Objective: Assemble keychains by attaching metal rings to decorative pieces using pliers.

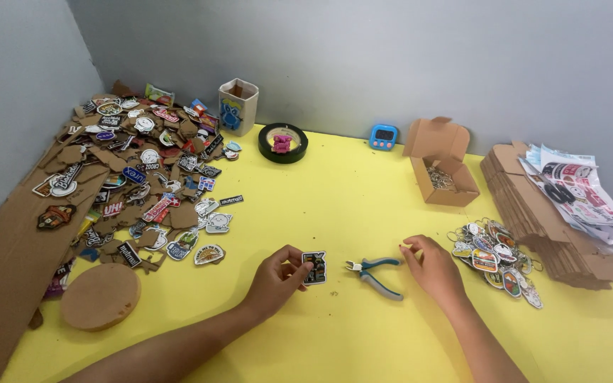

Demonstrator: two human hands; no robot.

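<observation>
- Far left I see a pile of wooden badges (143, 170) on the yellow worktop (335, 213).
- Left hand (276, 278) pinches a small dark badge (314, 267) by its edge, just above the worktop.
- Blue-handled pliers (375, 274) lie between the hands.
- Right hand (434, 268) loosely curled; can't tell if it holds anything. Keyring heap (498, 259) just beside it.

Soft, even light fills the scene, bright enough to make the yellow table (349, 213) glow without glare. Shadows are faint and short, falling beneath the hands toward 6 o'clock. The grey walls (391, 64) darken slightly toward 11 o'clock. Focus is sharp centrally; mild wide-angle stretching and softness show at the 3 and 9 o'clock edges
</observation>
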